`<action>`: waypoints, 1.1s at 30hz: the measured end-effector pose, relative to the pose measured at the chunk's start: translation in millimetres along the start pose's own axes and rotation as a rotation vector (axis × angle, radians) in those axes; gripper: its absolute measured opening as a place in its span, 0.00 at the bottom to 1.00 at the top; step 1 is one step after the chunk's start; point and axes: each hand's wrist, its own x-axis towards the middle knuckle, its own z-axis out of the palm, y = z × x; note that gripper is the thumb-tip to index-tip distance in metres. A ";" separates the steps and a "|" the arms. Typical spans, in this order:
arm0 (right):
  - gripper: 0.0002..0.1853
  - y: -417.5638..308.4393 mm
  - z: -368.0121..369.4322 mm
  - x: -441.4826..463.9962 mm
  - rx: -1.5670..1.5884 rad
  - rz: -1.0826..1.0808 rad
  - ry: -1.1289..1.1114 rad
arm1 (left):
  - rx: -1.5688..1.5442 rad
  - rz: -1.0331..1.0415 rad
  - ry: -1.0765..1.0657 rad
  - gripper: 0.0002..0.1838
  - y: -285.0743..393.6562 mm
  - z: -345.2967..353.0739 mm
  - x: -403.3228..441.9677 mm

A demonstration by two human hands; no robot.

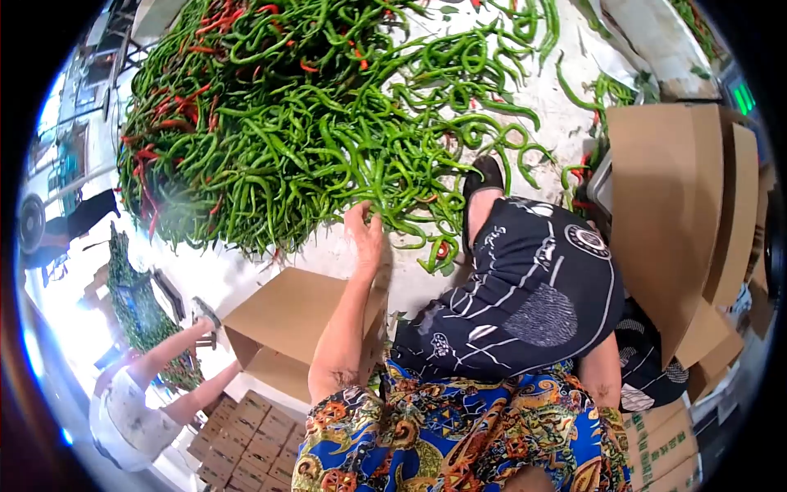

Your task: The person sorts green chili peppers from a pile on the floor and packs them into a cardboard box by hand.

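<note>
A large heap of long green peppers [270, 148], with some red ones among them, covers the white surface. At the heap's lower edge is my left hand [361, 230], its fingers bent and touching or very near the green peppers; whether any pepper is between them is not clear. My right forearm goes down beside my patterned dark trousers [533, 295], and the right hand is hidden. An open cardboard box [287, 316] stands just left of my left forearm.
Tall open cardboard boxes [668, 213] stand at the right. At the lower left a co-worker in a white shirt [131, 418] reaches toward the box. Stacked cartons [250, 439] lie below it. My dark shoe [485, 174] rests among loose peppers.
</note>
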 end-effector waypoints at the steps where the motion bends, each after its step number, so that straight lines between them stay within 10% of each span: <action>1: 0.16 -9.4 -7.9 0.8 -0.008 -0.038 0.051 | 0.006 0.001 0.022 0.19 -0.6 2.5 6.8; 6: 0.13 -59.6 -27.9 -4.1 0.323 0.164 -0.158 | 0.016 -0.124 -0.062 0.21 -0.6 25.0 42.0; 12: 0.13 -88.0 -32.1 0.3 0.370 -0.075 -0.347 | 0.087 -0.108 -0.315 0.15 45.8 30.2 53.7; 16: 0.12 -105.1 -39.3 -10.0 0.421 -0.149 -0.374 | 0.101 0.339 -0.127 0.23 55.3 11.8 64.3; 20: 0.12 -114.4 -36.0 -6.9 0.414 -0.131 -0.409 | 0.123 0.363 0.174 0.27 42.0 26.7 115.7; 25: 0.12 -112.1 -37.8 -16.0 0.414 -0.097 -0.414 | 0.268 0.088 -0.086 0.19 5.6 52.6 123.9; 33: 0.12 -117.1 -27.4 -6.9 0.441 -0.051 -0.425 | 0.041 0.396 -0.596 0.21 56.6 -26.6 79.1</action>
